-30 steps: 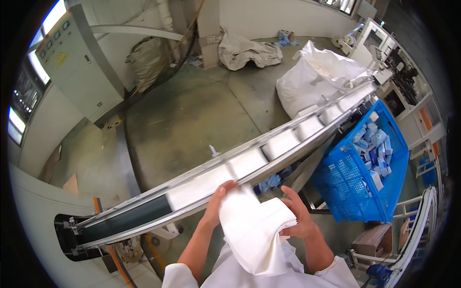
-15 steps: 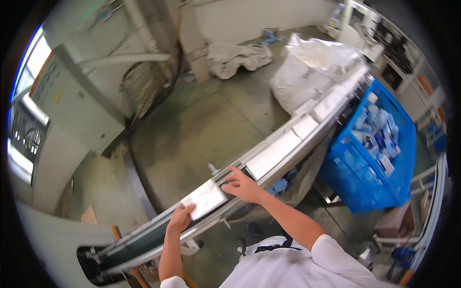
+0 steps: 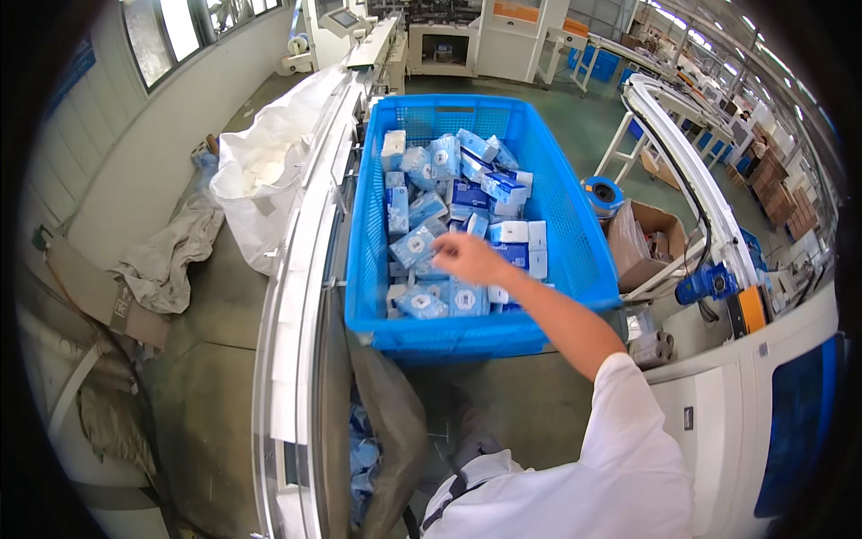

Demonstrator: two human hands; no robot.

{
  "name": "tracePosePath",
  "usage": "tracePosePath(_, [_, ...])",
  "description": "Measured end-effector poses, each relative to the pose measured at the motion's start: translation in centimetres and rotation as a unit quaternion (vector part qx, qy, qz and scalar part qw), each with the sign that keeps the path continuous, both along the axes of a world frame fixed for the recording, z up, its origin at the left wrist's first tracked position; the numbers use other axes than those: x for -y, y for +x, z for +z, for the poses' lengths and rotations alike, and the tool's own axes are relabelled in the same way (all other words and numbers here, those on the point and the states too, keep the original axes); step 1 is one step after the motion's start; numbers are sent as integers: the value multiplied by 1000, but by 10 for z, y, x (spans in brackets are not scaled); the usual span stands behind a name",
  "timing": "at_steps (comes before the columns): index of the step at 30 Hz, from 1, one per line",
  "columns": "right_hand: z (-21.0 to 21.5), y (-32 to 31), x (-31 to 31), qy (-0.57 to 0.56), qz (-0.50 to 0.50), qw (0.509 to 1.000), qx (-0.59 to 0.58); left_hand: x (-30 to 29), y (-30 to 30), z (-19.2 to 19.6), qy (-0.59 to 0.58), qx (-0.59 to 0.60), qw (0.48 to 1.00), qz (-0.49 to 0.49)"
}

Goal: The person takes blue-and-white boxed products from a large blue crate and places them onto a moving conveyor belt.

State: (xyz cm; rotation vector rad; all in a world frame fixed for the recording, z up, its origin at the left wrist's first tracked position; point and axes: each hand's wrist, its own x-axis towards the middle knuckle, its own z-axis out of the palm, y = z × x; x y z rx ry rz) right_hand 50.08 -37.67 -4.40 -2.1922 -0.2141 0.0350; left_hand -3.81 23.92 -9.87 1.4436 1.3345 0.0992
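Observation:
My right hand (image 3: 467, 258) reaches into a large blue plastic crate (image 3: 485, 334). Its fingers are bent together at the right edge of a light blue and white wrapped tissue pack (image 3: 414, 244), which lies tilted on the heap. The fingertips are slightly blurred. Around the hand lie several more wrapped packs, some light blue (image 3: 422, 301), others dark blue and white (image 3: 505, 187). My left hand is out of the picture.
A narrow conveyor (image 3: 280, 359) carrying white paper stacks runs along the crate's left side. Beyond it stands a white sack (image 3: 247, 175). To the right are a cardboard box (image 3: 642, 238) and a curved white rail (image 3: 718, 198). Machines stand at the back.
The view has turned right, from the conveyor to the crate. Both hands were at a white paper stack on the belt; now my right hand is in the crate and my left is out of view.

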Motion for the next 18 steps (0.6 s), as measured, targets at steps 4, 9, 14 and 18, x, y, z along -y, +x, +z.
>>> tracePosePath(4, [-128, 97, 134, -253, -89, 961, -65, 76, 64, 19, 95, 6, 995, 13])
tracePosePath(9, [-231, 140, 88, -327, 60, 936, -115, 227, 179, 53, 107, -25, 989, -101])
tracePosePath(14, [-288, 163, 47, -423, 44, 896, -126, 266, 268, 54, 116, 22, 976, -185])
tracePosePath(18, [-275, 184, 59, -416, 112, 882, -189, 293, 317, 72, 30, 48, 991, -119])
